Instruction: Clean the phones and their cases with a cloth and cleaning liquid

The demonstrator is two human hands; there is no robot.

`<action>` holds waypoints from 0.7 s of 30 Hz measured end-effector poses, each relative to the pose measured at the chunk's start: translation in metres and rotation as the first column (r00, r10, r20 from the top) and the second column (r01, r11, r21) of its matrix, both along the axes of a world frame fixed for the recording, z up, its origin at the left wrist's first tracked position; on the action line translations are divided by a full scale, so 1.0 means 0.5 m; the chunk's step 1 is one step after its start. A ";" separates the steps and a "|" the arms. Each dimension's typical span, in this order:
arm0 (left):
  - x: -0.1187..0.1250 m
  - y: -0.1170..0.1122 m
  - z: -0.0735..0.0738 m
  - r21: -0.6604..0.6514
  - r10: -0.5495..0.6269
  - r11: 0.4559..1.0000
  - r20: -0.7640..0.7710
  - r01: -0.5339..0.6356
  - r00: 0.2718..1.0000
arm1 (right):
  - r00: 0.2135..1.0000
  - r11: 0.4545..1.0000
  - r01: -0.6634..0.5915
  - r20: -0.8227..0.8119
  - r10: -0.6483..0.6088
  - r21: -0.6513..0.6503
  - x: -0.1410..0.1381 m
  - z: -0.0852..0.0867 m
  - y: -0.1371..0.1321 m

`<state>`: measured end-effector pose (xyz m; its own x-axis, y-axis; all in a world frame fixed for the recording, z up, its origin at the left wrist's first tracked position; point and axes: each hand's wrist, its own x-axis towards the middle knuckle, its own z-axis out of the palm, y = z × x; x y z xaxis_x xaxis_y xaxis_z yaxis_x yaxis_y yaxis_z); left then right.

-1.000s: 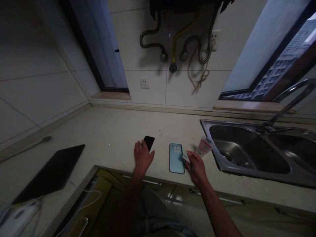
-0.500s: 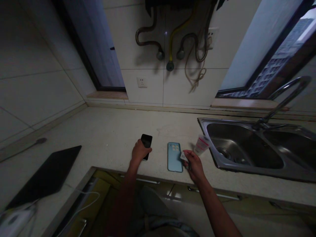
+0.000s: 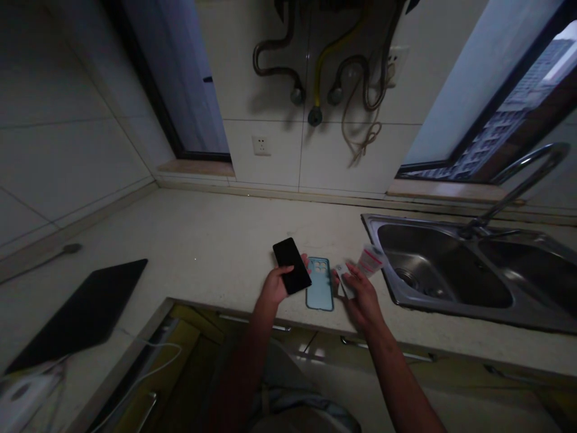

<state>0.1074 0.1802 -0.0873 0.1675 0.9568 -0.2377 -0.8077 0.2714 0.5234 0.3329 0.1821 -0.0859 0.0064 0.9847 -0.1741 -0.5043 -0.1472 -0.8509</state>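
A black smartphone [image 3: 291, 264] is gripped in my left hand [image 3: 274, 287], its dark screen facing up and the thumb over its edge. Beneath its right side, a light blue phone case [image 3: 321, 291] lies on the counter with its camera cut-outs at the top. My right hand [image 3: 364, 297] is closed on a small white card-like packet [image 3: 345, 279], just right of the case. Beyond those fingers is a clear plastic bag [image 3: 370, 260] with red stripes, near the sink edge.
A double steel sink [image 3: 446, 270] with a chrome faucet [image 3: 518, 192] is on the right. At left on the pale counter [image 3: 216, 240] lies a flat black panel [image 3: 81, 313]; a white cable [image 3: 174, 359] hangs at the counter's inner corner. Pipes [image 3: 318, 78] run down the wall.
My left hand has lifted the smartphone off the counter and brought it rightward, tilted, over the phone case. My right hand has turned the white packet slightly and shifted a little right.
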 end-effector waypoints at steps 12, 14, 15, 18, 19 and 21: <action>0.035 0.000 0.013 -0.008 -0.223 0.974 0.155 0.227 0.963 | 0.589 0.709 -0.399 0.755 -0.289 0.582 -0.142 0.038 0.090; 0.038 0.003 0.006 0.004 -0.197 0.980 0.192 0.200 0.962 | 0.367 0.614 -0.614 0.868 -0.333 0.496 -0.178 0.023 0.081; 0.038 0.004 0.003 0.012 -0.181 0.983 0.215 0.182 0.960 | 0.271 0.585 -0.679 0.892 -0.361 0.443 -0.191 0.016 0.074; 0.032 0.004 -0.002 0.012 -0.142 0.989 0.280 0.144 0.949 | 0.123 0.523 -0.773 0.893 -0.434 0.360 -0.207 -0.002 0.041; 0.030 0.004 -0.001 0.000 -0.136 0.990 0.294 0.142 0.946 | 0.112 0.494 -0.796 0.887 -0.448 0.350 -0.205 -0.005 0.028; 0.026 0.004 0.001 -0.028 -0.148 0.986 0.316 0.166 0.937 | 0.115 0.423 -0.842 0.879 -0.463 0.333 -0.192 -0.007 0.003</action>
